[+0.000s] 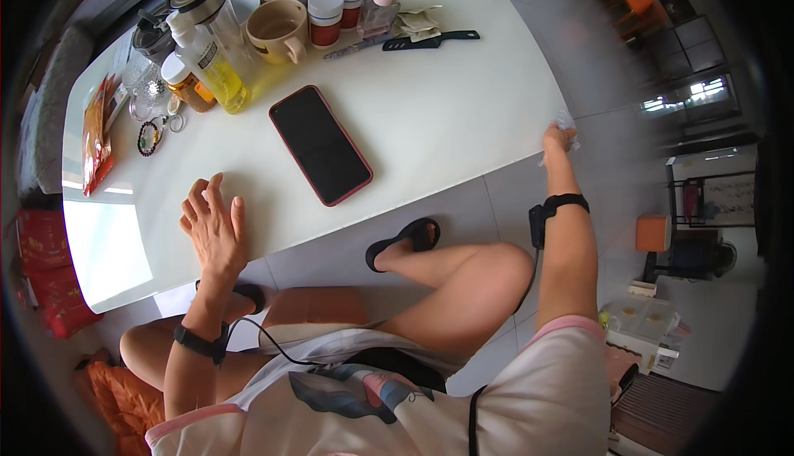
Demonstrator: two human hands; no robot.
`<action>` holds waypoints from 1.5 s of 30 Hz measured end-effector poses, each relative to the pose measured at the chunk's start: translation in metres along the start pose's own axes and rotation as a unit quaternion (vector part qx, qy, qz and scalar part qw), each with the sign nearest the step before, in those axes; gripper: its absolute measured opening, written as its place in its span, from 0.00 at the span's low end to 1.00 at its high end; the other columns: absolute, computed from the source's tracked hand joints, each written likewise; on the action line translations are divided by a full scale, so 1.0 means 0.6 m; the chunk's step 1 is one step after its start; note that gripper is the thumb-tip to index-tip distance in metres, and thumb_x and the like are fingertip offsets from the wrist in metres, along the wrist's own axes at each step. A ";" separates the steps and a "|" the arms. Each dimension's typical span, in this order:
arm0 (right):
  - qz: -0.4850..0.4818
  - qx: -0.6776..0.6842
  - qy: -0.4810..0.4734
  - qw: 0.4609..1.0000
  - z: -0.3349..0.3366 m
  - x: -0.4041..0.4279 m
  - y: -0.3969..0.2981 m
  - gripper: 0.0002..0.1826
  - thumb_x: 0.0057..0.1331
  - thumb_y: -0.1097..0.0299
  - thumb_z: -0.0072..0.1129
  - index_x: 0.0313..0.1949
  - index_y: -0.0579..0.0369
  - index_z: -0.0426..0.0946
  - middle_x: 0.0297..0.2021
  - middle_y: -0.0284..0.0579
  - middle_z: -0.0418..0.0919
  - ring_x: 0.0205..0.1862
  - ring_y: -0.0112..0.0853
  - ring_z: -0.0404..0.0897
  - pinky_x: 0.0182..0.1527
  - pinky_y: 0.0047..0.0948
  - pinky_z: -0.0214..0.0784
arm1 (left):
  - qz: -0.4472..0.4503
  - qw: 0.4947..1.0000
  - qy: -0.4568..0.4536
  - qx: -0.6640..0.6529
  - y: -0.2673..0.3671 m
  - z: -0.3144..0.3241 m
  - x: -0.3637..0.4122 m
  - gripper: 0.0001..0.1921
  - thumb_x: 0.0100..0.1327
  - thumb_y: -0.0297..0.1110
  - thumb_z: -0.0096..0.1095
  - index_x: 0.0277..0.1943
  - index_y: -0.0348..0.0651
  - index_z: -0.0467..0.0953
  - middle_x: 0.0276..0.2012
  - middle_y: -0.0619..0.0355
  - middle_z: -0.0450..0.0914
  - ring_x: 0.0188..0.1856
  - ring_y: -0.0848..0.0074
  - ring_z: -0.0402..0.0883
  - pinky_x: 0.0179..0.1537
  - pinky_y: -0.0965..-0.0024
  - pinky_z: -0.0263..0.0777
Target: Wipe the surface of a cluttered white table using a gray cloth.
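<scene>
My left hand (214, 232) rests on the white tabletop (434, 121) near its front edge, fingers apart and nothing in them. Out at the table's right corner, my right hand (559, 138) grips a crumpled, whitish translucent wipe or thin plastic (566, 122); which of the two I cannot tell. A smartphone (321, 145) in a red case lies screen-up and dark between my hands, closer to the left one. Beyond it, a kitchen knife (431, 40) with a dark blade and handle lies flat beside a pen-like item (355, 48).
Along the back stand a pump bottle of yellow liquid (214, 77), a beige mug (279, 31), several lidded jars (325, 18) and a pink-capped bottle (379, 12). A beaded bracelet (147, 138) and a red-orange packet (98, 136) lie at left. Red bags (53, 270) sit beside the table.
</scene>
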State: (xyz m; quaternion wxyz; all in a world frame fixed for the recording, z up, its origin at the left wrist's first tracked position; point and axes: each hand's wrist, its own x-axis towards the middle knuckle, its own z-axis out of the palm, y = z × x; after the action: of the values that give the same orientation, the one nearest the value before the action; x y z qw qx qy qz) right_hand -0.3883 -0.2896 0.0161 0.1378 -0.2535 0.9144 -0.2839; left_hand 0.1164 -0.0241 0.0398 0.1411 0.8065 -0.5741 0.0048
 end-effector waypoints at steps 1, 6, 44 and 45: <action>0.007 0.005 -0.013 1.000 0.000 0.004 -0.006 0.33 0.65 0.55 0.46 0.65 0.46 0.42 0.63 0.59 0.50 0.59 0.56 0.62 0.61 0.48 0.56 | -0.003 1.000 -0.004 0.002 -0.001 -0.001 -0.001 0.24 0.65 0.50 0.38 0.58 0.43 0.62 0.52 0.49 0.61 0.53 0.59 0.60 0.54 0.57 0.51; -0.049 -0.078 -0.008 0.996 -0.001 0.110 0.019 0.29 0.67 0.56 0.41 0.64 0.47 0.46 0.63 0.56 0.51 0.61 0.55 0.59 0.61 0.50 0.54 | 0.002 1.000 -0.001 -0.015 0.006 0.001 0.000 0.24 0.64 0.48 0.41 0.58 0.43 0.62 0.52 0.50 0.62 0.52 0.60 0.60 0.53 0.58 0.51; -0.564 -0.294 -0.171 0.752 0.049 -0.334 -0.103 0.49 0.56 0.34 0.46 0.67 0.51 0.41 0.68 0.52 0.36 0.70 0.47 0.34 0.67 0.46 0.25 | 0.001 0.999 0.027 -0.039 0.004 -0.008 -0.006 0.22 0.62 0.47 0.47 0.53 0.43 0.65 0.48 0.53 0.64 0.50 0.63 0.63 0.49 0.59 0.55; -0.565 -0.297 -0.171 0.750 0.059 -0.320 -0.107 0.50 0.56 0.34 0.47 0.67 0.51 0.42 0.68 0.52 0.37 0.70 0.47 0.35 0.67 0.46 0.26 | -0.001 0.999 0.020 -0.049 0.001 -0.006 -0.006 0.21 0.62 0.46 0.47 0.54 0.43 0.64 0.49 0.52 0.64 0.50 0.62 0.62 0.49 0.59 0.55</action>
State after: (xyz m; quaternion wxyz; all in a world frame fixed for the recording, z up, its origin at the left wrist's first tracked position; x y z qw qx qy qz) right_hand -0.1894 -0.2468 0.0463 0.0241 -0.7967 0.6034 0.0242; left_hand 0.1148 -0.0200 0.0426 0.1922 0.7988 -0.5700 -0.0074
